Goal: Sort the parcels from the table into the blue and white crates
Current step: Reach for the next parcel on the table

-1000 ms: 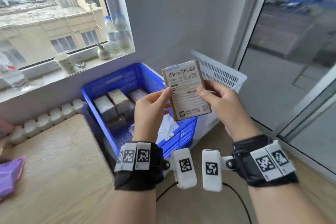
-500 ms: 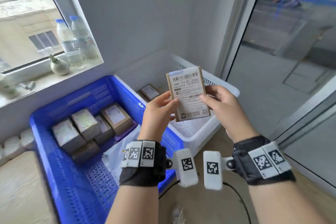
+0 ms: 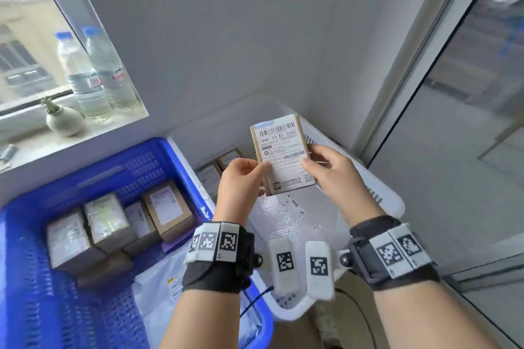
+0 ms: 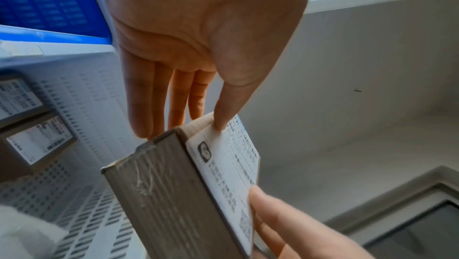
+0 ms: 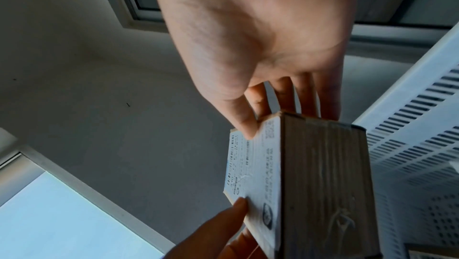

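Observation:
A small brown cardboard parcel [image 3: 283, 154] with a white shipping label is held upright, label toward me, above the white crate [image 3: 394, 201]. My left hand [image 3: 245, 178] pinches its left edge, thumb on the label and fingers behind. My right hand [image 3: 326, 167] pinches the right edge the same way. The left wrist view shows the parcel [image 4: 188, 190] from below with my left thumb on its label; the right wrist view shows the parcel [image 5: 305, 180] under my right thumb. The blue crate [image 3: 158, 153] stands left of the white one.
Several brown boxes [image 3: 113, 224] and a white poly bag [image 3: 161, 286] lie in the blue crate. Two boxes [image 3: 218, 167] and a flat white bag [image 3: 286, 215] lie in the white crate. Two water bottles [image 3: 96, 73] and a small vase [image 3: 63, 119] stand on the windowsill. A glass door [image 3: 453, 122] is at right.
My view has turned right, off the table, bringing the white crate under the parcel. Both hands keep the same hold on the parcel.

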{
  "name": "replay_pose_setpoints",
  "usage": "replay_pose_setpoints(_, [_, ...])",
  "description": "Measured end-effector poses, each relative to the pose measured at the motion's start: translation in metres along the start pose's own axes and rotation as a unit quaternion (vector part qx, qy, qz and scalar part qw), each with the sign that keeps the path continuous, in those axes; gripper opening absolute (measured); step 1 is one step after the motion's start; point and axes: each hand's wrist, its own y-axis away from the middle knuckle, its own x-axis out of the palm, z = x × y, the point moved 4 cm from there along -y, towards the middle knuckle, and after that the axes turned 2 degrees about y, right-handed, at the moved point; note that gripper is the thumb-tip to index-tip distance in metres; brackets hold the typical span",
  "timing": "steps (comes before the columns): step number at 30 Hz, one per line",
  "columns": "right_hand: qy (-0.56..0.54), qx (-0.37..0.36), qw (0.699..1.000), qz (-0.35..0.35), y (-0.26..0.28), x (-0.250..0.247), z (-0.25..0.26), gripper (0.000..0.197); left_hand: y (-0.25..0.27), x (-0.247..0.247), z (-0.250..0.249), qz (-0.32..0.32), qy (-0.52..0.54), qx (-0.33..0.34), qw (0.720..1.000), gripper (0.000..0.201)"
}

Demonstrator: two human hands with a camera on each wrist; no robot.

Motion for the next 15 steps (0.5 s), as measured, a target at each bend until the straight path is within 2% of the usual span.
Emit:
replay_pose_setpoints(5, [0.031,-0.005,0.995,0.096,-0.079,0.007,-0.014,0.025,-0.045,0.018,0.008,-0.087,-0.010,-0.022,0.996,0.013])
replay_pose_setpoints(8, [0.070,-0.003,0.985,0.156,-0.124,0.012,-0.027,0.029,-0.063,0.033,0.018,-0.132,-0.007,-0.044,0.990,0.012])
replay_pose_setpoints(12, [0.113,-0.001,0.966,0.233,-0.165,0.033,-0.043,0.033,-0.082,0.040,0.037,-0.175,0.008,-0.075,0.982,0.025])
replay_pose_setpoints(15, [0.154,0.008,0.946,0.285,-0.187,0.060,-0.061,0.037,-0.095,0.034,0.052,-0.189,-0.026,-0.104,0.976,0.038])
